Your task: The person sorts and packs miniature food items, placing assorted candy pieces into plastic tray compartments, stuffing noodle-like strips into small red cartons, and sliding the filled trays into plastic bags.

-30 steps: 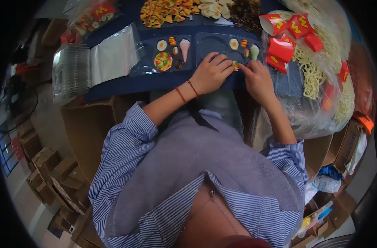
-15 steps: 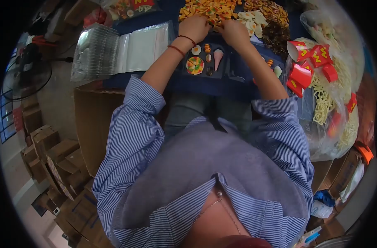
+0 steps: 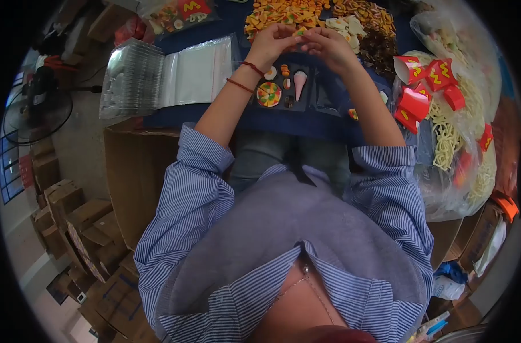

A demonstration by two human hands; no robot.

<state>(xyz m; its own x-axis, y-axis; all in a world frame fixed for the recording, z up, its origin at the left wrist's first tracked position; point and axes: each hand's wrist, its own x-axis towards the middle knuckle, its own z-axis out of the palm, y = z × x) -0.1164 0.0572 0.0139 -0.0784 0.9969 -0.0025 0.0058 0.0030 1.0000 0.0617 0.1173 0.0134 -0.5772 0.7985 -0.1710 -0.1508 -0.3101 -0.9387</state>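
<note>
My left hand (image 3: 272,44) and my right hand (image 3: 331,48) meet above the table, fingers pinched together on a small toy pizza slice (image 3: 299,32). Below them lies a clear tray (image 3: 279,106) with a round toy pizza (image 3: 269,94), a pink toy ice cream cone (image 3: 300,84), a toy fried egg (image 3: 271,73), a small orange toy (image 3: 285,70) and dark bits. Just beyond my hands is a heap of orange toy pieces (image 3: 283,14), with white egg-like pieces (image 3: 347,27) and dark brown pieces (image 3: 379,48) to its right.
At the left are stacked clear trays (image 3: 132,80) and plastic sleeves (image 3: 196,70). A second clear tray (image 3: 328,100) is partly behind my right forearm. Red fries boxes (image 3: 415,106) and cream toy strands (image 3: 445,143) lie in plastic bags at the right. Cardboard boxes (image 3: 114,286) stand on the floor.
Both hands have drawn back slightly from the orange heap and lifted. The toy pizza slice now shows between their fingertips.
</note>
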